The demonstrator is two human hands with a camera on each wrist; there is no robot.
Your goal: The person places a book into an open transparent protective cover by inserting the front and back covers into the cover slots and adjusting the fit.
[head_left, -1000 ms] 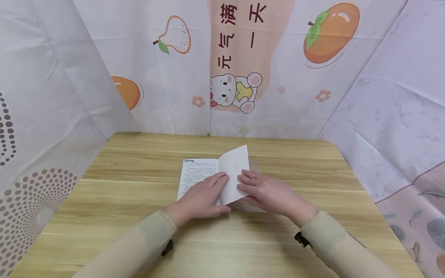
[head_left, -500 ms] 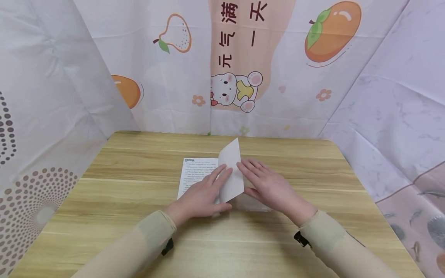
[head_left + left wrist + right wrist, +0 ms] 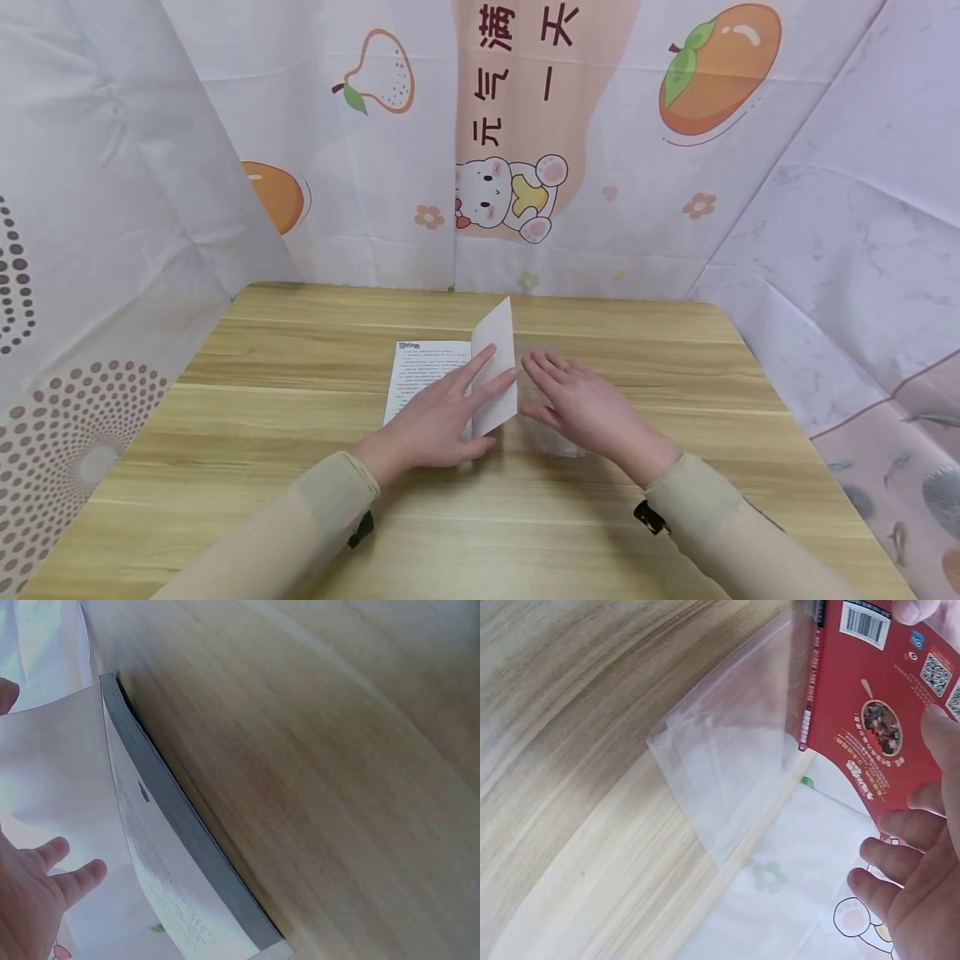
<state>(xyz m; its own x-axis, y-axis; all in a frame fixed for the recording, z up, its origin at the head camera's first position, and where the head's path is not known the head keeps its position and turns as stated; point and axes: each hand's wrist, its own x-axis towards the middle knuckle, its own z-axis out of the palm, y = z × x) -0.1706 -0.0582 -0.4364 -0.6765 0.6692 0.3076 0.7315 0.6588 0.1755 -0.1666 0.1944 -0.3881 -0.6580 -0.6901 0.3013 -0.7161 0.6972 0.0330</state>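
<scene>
A paperback book [image 3: 423, 367] lies on the table with a page of print facing up. Its back cover [image 3: 498, 329] stands raised, white inside; the right wrist view shows its red outside with a barcode [image 3: 864, 626]. My left hand [image 3: 431, 425] lies across the book, fingers spread and reaching against the inside of the cover. To the right of the cover, my right hand [image 3: 592, 408] holds nothing, its fingers extended towards the red side. Under and beside that hand, a clear plastic sleeve [image 3: 720, 765] lies on the tabletop, running up to the book's spine.
The wooden table [image 3: 300, 500] ends at a far edge against a printed curtain [image 3: 360, 183]. More cloth hangs at the left and right sides. Black straps [image 3: 651, 517] show at both wrists.
The raised cover has swung up and leftward, nearer to upright. My right hand has come off it, leaving a gap. My left fingers have moved further out along its inside.
</scene>
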